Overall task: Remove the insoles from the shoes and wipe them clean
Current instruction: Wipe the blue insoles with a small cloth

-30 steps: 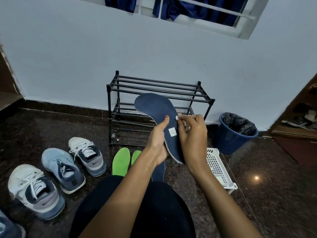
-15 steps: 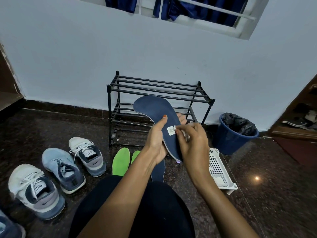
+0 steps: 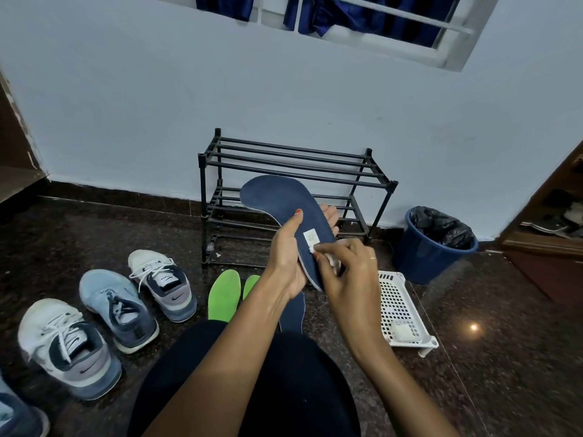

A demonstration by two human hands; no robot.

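My left hand [image 3: 288,257] grips a navy blue insole [image 3: 277,198] from below, thumb on top, toe end raised toward the rack. A small white label sits near its heel. My right hand [image 3: 350,272] pinches a small white wipe [image 3: 332,258] and presses it on the insole just under the label. Two green insoles [image 3: 224,294] and another navy insole [image 3: 293,310] lie on the floor below my hands. Three sneakers stand at the left: a white one [image 3: 162,283], a light blue one [image 3: 118,309] and a white-and-grey one [image 3: 67,346].
A black metal shoe rack [image 3: 284,159] stands against the wall. A blue bin [image 3: 435,247] with a black liner is at the right. A white plastic basket [image 3: 399,307] on the floor holds a white wad. Dark granite floor; wooden furniture at both edges.
My right hand has slid the wipe down the insole, from above the label to just below it. The insole's toe end has tilted lower and further from me.
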